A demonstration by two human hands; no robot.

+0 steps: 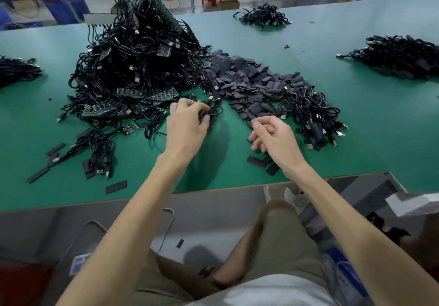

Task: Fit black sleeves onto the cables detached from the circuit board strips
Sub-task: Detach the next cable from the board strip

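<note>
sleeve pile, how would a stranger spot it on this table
On the green table, find the tall tangle of cables and circuit strips left of centre. The sleeve pile spreads rightward from its foot. It alone is a heap of flat matte rectangles, not looped wire.

One wide-angle view from the wearer's head. Faces forward and down, close over the table (pixel 380 127) near edge.
</note>
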